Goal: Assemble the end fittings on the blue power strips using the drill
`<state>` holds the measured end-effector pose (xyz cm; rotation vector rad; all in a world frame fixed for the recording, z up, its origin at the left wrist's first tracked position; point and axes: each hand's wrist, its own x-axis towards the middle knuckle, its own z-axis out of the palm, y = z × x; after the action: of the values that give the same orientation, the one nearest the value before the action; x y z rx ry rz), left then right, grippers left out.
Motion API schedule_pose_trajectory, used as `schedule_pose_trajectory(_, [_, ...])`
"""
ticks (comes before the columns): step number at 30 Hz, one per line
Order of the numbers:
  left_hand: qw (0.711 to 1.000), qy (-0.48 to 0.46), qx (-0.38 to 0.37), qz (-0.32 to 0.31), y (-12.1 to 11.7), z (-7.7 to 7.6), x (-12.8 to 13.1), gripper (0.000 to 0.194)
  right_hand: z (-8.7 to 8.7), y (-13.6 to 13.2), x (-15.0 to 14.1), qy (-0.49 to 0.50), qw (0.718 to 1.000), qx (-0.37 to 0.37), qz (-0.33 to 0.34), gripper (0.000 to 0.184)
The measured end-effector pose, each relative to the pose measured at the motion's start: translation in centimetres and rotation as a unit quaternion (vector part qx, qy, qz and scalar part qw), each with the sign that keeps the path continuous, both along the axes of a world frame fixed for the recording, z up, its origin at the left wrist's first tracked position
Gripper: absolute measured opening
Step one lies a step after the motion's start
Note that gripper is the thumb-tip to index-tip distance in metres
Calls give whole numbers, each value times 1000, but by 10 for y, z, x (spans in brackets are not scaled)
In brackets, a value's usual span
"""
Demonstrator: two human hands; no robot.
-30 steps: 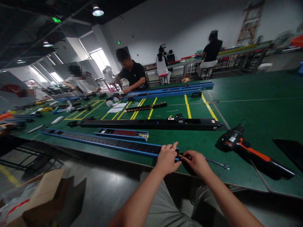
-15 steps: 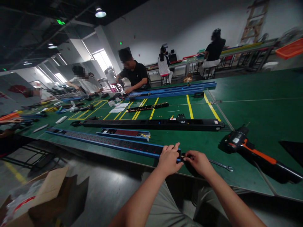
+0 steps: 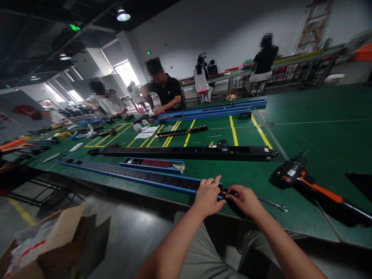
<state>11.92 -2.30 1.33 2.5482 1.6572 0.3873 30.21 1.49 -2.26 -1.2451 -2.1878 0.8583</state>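
A long blue power strip [image 3: 130,175] lies along the near edge of the green table [image 3: 314,128]. My left hand [image 3: 207,195] is closed round the strip's right end, fingers over the top. My right hand [image 3: 243,199] sits just to the right of it, fingers pinched on a small brass-coloured part [image 3: 224,192] at the strip's end face. The two hands almost touch. Behind my right hand a spanner [image 3: 273,204] lies flat on the table.
An orange and black power drill [image 3: 314,186] lies at the right. A long black strip [image 3: 186,152] and a short blue strip [image 3: 154,164] lie beyond the hands. Several people work across the table. A cardboard box [image 3: 43,244] stands on the floor at lower left.
The view has shifted slightly. Both hands stay at the strip's right end, with only small finger movement.
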Motion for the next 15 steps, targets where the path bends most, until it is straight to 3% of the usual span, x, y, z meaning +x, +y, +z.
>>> schedule_pose_trajectory(15, [1000,-1,-10,8,0,2,2,23,3,-2,-2,1,1000,-5,-19,15])
